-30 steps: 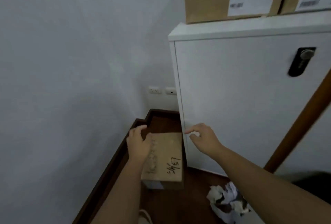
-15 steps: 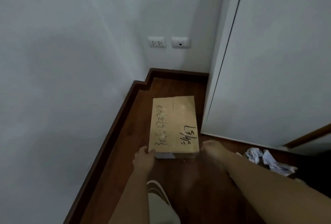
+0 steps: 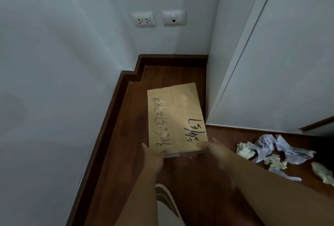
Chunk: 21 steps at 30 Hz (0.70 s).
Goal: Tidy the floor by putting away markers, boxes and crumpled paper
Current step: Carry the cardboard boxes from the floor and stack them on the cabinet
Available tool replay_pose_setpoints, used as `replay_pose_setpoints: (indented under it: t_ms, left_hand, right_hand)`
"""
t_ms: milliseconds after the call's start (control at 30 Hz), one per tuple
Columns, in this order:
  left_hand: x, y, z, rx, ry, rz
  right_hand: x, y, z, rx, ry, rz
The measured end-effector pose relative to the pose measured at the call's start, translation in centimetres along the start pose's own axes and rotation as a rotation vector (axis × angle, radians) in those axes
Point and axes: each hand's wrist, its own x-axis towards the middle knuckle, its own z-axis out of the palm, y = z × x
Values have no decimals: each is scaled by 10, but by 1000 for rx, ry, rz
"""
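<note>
head view: both my hands, left hand (image 3: 153, 157) & right hand (image 3: 215, 150), gripping cardboard box (image 3: 176, 117) near edge on floor (image 3: 126, 144); thin grip, could slip & drop w/ lift.

Handwritten "306027327289" on cardboard box (image 3: 176, 117)

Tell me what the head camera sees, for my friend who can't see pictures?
Two bare hands, left hand and right hand, touch the near end of a flat cardboard box with handwriting, lying on a dark wood floor between a wall and a white cabinet. Crumpled paper lies to the right.
</note>
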Motion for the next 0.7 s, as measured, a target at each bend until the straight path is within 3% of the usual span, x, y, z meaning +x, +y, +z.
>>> replay_pose_setpoints:
  t_ms: [100, 233, 300, 400, 600, 700]
  left_hand:
    - [5, 1, 3, -29, 47, -51]
    - [-10, 12, 3, 258, 333, -28]
    - [-25, 17, 0, 55, 350, 47]
    - [-50, 21, -10, -204, 287, 82]
    - [-125, 26, -35, -386, 322, 59]
    - [-174, 43, -54, -468, 394, 192]
  right_hand:
    - [2, 0, 10, 31, -17, -39]
    - [-12, -7, 17, 48, 174, -162]
    - [-24, -16, 15, 37, 234, -197]
    - [-44, -35, 16, 276, 172, -223]
    - [-119, -52, 27, 280, 57, -287]
    - [-173, -64, 26, 256, -14, -407]
